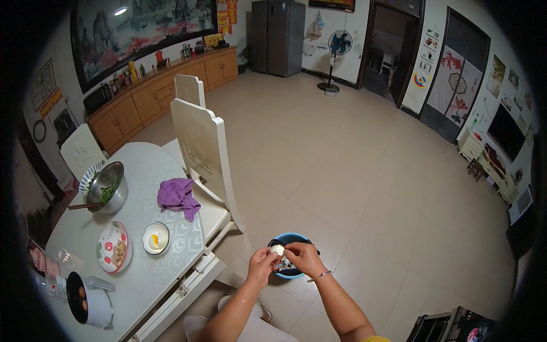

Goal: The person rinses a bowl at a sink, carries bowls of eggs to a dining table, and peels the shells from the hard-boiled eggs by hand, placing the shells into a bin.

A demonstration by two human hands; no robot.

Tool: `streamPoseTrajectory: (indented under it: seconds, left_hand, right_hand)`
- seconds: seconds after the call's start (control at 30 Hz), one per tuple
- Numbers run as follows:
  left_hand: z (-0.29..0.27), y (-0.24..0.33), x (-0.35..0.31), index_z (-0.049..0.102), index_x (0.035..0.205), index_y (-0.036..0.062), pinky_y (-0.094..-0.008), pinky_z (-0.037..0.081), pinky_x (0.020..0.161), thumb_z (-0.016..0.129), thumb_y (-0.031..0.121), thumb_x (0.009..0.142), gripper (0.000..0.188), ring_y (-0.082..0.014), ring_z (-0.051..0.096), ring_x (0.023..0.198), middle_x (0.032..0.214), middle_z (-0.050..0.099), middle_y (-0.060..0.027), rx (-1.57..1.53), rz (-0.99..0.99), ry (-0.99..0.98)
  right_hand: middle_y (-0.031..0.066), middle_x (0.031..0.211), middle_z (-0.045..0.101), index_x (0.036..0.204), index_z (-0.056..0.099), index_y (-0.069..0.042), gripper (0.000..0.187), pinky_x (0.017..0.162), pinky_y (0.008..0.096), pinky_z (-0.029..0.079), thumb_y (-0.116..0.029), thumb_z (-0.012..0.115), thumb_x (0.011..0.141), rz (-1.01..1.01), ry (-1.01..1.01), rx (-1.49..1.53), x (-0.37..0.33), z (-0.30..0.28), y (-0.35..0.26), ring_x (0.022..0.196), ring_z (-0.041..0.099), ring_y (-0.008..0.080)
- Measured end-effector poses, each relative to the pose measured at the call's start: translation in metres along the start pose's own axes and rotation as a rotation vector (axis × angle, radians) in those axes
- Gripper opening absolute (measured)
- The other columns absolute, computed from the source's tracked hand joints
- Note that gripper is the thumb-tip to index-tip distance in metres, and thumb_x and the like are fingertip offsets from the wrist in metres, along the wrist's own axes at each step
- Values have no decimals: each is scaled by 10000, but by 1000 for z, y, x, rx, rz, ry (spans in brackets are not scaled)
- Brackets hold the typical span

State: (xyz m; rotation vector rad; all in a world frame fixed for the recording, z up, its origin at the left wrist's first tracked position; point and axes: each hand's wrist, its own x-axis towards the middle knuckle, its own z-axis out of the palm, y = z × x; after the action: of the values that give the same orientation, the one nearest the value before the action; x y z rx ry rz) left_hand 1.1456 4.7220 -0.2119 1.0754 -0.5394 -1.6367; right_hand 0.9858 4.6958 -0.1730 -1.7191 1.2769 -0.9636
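My left hand (pixel 261 268) holds a boiled egg (pixel 277 249) between thumb and fingers; its upper part is bare and white, with brown shell lower down. My right hand (pixel 305 259), a bracelet on its wrist, has its fingers closed against the egg's right side. Whether a bit of shell is pinched there is too small to tell. Both hands are over a blue-rimmed waste bin (pixel 290 234) on the floor, lined with a dark bag and holding pale scraps that look like eggshell.
To the left, a pale table (pixel 137 285) bears a small bowl (pixel 146 243) with egg pieces, a patterned bowl (pixel 104 257), a steel bowl (pixel 118 196) of greens, a purple cloth (pixel 175 195) and a white pot (pixel 100 308) with brown eggs. White chairs (pixel 199 137) stand beside it.
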Motion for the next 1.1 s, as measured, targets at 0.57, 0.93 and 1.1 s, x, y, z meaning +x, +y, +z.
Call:
streamPoseTrajectory:
  seconds: [0.57,0.93,1.1]
  left_hand:
    - [-3,1,0,474,1042,27,-249,416,513,587,127,835,256,-156,540,627,850,593,-111,-200,-76,34]
    - [-10,11,-2,529,1065,8,-240,442,547,476,271,890,321,-170,589,732,958,629,-144,-343,-230,-119]
    - [-13,6,4,545,1059,16,-249,461,566,463,253,910,291,-185,605,760,901,620,-114,-224,-201,-117]
  right_hand:
    - [153,635,605,721,620,-7,167,532,334,460,-166,610,774,-9,88,-72,-2,-2,10,549,595,247]
    - [149,708,645,783,654,-12,182,590,344,491,-192,629,793,54,180,-181,7,-4,36,625,628,274]
    - [121,771,673,910,670,-16,185,646,296,500,-166,641,807,199,123,-16,6,-9,50,700,648,197]
